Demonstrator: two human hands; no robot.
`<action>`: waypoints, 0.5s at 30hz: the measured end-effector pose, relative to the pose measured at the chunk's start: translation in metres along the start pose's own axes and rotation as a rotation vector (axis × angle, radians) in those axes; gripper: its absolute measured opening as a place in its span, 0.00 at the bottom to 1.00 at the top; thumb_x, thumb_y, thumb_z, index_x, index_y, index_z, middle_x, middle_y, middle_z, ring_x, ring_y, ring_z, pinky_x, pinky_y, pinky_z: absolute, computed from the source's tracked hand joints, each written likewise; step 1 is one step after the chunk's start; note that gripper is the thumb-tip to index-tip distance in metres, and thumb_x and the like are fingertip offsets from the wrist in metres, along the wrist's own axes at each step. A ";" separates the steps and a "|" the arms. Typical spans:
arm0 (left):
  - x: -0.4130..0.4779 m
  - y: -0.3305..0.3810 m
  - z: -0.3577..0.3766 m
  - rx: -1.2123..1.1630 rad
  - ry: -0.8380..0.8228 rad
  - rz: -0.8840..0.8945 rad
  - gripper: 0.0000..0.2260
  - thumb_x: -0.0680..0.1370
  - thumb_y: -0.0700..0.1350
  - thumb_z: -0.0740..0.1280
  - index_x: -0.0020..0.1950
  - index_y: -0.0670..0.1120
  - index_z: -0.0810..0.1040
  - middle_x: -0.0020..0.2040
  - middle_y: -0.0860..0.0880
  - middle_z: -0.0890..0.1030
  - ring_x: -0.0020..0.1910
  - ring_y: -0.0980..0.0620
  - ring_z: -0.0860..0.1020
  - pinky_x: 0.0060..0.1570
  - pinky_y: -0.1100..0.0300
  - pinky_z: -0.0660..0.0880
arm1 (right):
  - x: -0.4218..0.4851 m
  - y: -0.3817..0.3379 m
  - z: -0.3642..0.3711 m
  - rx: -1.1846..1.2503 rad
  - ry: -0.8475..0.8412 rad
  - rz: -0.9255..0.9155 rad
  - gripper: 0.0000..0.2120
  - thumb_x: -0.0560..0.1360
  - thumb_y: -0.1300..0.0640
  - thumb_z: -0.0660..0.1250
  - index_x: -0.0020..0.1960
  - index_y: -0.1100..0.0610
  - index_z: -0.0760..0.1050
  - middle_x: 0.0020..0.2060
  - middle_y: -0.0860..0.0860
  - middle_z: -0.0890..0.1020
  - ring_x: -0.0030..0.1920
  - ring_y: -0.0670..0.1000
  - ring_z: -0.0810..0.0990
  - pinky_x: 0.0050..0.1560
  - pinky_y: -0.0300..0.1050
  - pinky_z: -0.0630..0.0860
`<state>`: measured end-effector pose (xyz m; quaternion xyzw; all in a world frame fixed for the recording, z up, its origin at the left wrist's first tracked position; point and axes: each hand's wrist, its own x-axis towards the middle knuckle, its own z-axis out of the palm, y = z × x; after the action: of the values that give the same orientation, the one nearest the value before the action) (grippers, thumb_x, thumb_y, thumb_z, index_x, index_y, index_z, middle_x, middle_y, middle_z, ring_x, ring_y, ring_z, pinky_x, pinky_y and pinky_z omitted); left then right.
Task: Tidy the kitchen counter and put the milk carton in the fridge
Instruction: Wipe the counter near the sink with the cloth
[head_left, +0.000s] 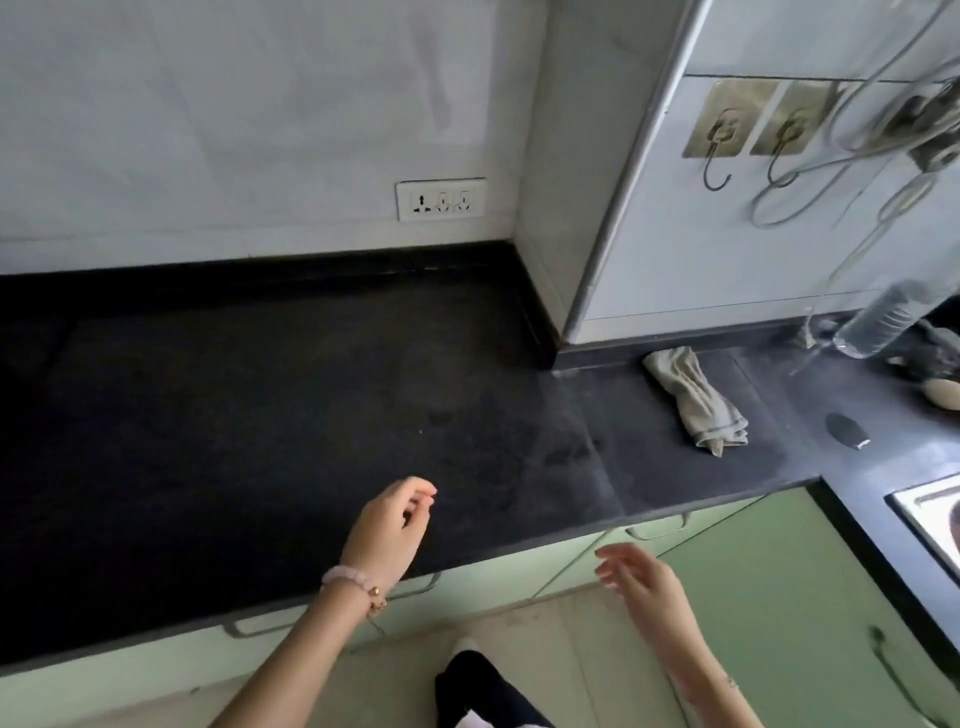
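The black kitchen counter (260, 415) fills the left and middle of the view. My left hand (389, 530), with a pink bead bracelet on the wrist, hovers over the counter's front edge, fingers loosely curled and holding nothing. My right hand (639, 577) is in front of the green cabinets, below the counter edge, fingers spread and empty. A crumpled grey cloth (693, 400) lies on the counter to the right. No milk carton or fridge is in view.
A clear plastic bottle (883, 319) leans at the far right by the wall. A small dark object (847, 430) lies near the cloth. A sink edge (930, 514) shows at right. Wall hooks (719, 135) and a socket plate (440, 200) are on the wall.
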<state>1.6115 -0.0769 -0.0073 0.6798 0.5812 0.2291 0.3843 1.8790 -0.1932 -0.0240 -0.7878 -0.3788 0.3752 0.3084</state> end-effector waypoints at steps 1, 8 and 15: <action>0.017 0.002 0.003 0.141 0.028 0.043 0.09 0.77 0.41 0.61 0.55 0.47 0.76 0.54 0.50 0.80 0.53 0.52 0.78 0.52 0.57 0.75 | 0.013 -0.009 -0.014 -0.001 0.064 -0.023 0.13 0.75 0.64 0.62 0.42 0.47 0.77 0.33 0.45 0.84 0.38 0.41 0.82 0.44 0.43 0.76; 0.074 -0.027 0.020 0.682 0.009 0.080 0.25 0.73 0.46 0.68 0.67 0.37 0.69 0.67 0.40 0.72 0.67 0.40 0.70 0.63 0.46 0.71 | 0.112 -0.046 -0.090 -0.230 0.381 -0.099 0.14 0.74 0.62 0.62 0.59 0.56 0.76 0.53 0.51 0.81 0.55 0.51 0.78 0.53 0.43 0.71; 0.068 -0.043 0.021 0.779 -0.048 0.082 0.26 0.74 0.53 0.56 0.63 0.36 0.73 0.65 0.39 0.74 0.63 0.40 0.74 0.56 0.43 0.74 | 0.184 -0.051 -0.105 -0.535 0.258 -0.123 0.16 0.70 0.63 0.61 0.58 0.58 0.74 0.59 0.53 0.76 0.63 0.56 0.70 0.60 0.47 0.66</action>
<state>1.6158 -0.0151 -0.0633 0.8024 0.5879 -0.0094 0.1017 2.0267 -0.0351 0.0053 -0.8578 -0.4689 0.1394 0.1577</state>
